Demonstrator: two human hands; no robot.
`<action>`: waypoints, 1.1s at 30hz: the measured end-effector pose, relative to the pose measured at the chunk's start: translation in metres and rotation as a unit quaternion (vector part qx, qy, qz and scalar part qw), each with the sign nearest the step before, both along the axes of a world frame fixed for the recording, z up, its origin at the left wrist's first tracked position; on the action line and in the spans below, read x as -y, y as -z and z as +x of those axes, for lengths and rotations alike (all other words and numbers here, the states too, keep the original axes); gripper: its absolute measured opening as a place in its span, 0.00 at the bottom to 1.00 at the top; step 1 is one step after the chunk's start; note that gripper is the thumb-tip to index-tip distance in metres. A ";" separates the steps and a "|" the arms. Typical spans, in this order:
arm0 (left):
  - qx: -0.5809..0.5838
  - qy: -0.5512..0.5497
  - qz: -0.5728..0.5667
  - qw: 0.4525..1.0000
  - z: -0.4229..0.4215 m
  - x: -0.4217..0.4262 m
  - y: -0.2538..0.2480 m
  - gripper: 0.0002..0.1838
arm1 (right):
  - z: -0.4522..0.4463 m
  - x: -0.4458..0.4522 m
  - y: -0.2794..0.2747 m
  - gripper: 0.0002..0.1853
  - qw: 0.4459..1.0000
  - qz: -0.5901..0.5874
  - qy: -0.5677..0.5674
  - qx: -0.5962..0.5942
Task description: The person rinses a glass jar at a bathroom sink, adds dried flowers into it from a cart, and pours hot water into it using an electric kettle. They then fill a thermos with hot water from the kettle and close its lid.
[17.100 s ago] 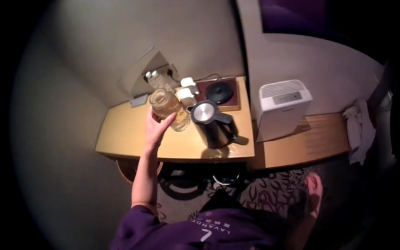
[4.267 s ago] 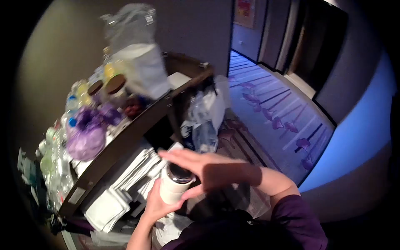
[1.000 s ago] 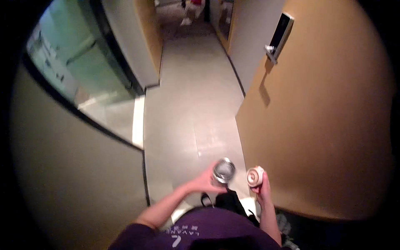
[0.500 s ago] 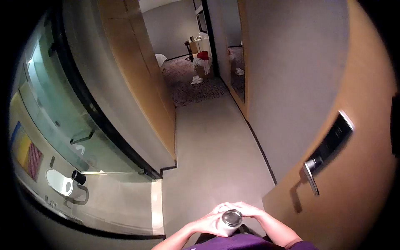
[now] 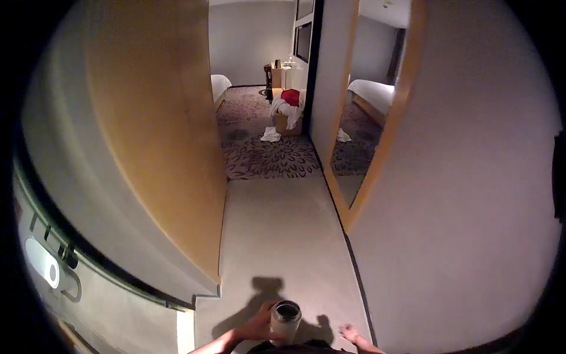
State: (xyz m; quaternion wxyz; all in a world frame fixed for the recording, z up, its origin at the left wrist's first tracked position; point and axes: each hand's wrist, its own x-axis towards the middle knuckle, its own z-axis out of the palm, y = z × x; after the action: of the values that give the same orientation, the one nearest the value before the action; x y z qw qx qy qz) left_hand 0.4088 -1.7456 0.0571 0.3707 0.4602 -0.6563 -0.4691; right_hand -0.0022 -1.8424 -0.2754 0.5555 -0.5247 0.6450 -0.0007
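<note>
My left hand (image 5: 259,323) is wrapped round a pale, cylindrical tumbler (image 5: 286,323) at the bottom of the view. The tumbler is held roughly upright. Its round top looks dark inside a lighter rim, and I cannot make out whether this is a lid or an opening. Off to the right, apart from the tumbler, my right hand (image 5: 354,335) hangs low with its fingers loosely apart. Nothing shows in it, though the hand is small and a little blurred.
A grey hallway floor (image 5: 277,224) leads to a patterned carpet (image 5: 268,159). A box piled with white and red cloth (image 5: 289,106) stands ahead, near a white cloth (image 5: 270,134). A mirror (image 5: 368,106) lines the right wall; a wooden panel (image 5: 153,135) and toilet (image 5: 44,262) are left.
I have moved forward along the hallway, and the door with its handle has left the view. My right hand has come away from the tumbler, which stays in my left hand.
</note>
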 end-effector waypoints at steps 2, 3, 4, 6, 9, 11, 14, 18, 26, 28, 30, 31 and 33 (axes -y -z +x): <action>-0.012 -0.027 -0.006 1.000 0.027 0.060 0.008 0.46 | -0.036 0.005 0.001 0.18 0.978 0.065 0.185 0.068; 0.013 -0.029 -0.031 0.999 0.039 0.094 0.014 0.47 | -0.043 0.015 -0.013 0.18 0.976 0.089 0.199 0.016; 0.128 -0.016 -0.036 0.991 0.054 0.131 0.019 0.48 | -0.043 0.032 -0.025 0.17 0.976 0.106 0.186 -0.041; 0.103 -0.066 -0.062 0.991 0.077 0.195 0.030 0.49 | -0.025 0.078 -0.034 0.17 0.971 0.127 0.181 -0.087; 0.090 -0.122 -0.088 0.985 0.125 0.299 0.043 0.50 | 0.032 0.176 -0.028 0.17 0.973 0.135 0.155 -0.103; 0.112 -0.138 -0.096 0.979 0.155 0.367 0.050 0.51 | 0.065 0.256 -0.024 0.17 0.977 0.131 0.132 -0.102; 0.173 -0.168 -0.105 0.965 0.216 0.462 0.072 0.50 | 0.134 0.405 0.001 0.17 0.988 0.092 0.085 -0.086; 0.189 -0.250 -0.109 0.944 0.288 0.569 0.120 0.49 | 0.253 0.625 0.034 0.17 0.999 -0.004 0.029 -0.036; 0.074 -0.326 -0.081 0.939 0.448 0.786 0.160 0.49 | 0.641 0.934 -0.023 0.19 0.962 -0.165 -0.136 0.171; 0.140 -0.280 -0.088 0.946 0.500 0.859 0.163 0.48 | 0.687 0.986 -0.005 0.20 0.942 -0.218 -0.242 0.084; 0.106 -0.286 -0.113 0.945 0.549 0.921 0.159 0.47 | 0.699 1.020 0.019 0.20 0.951 -0.142 -0.266 0.072; 0.096 -0.288 -0.121 0.945 0.573 0.947 0.154 0.47 | 0.704 1.030 0.011 0.20 0.965 -0.045 -0.246 0.075; 0.120 -0.268 -0.096 0.951 0.621 1.000 0.156 0.49 | 0.687 1.055 0.022 0.20 0.977 -0.013 -0.199 0.077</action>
State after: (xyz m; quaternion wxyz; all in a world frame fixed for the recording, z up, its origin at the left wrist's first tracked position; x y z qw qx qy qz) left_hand 1.0300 -2.7456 -0.0988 0.4434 0.6346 -0.5903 -0.2286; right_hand 0.6849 -2.8973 -0.2979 0.5860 -0.6479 0.4829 0.0612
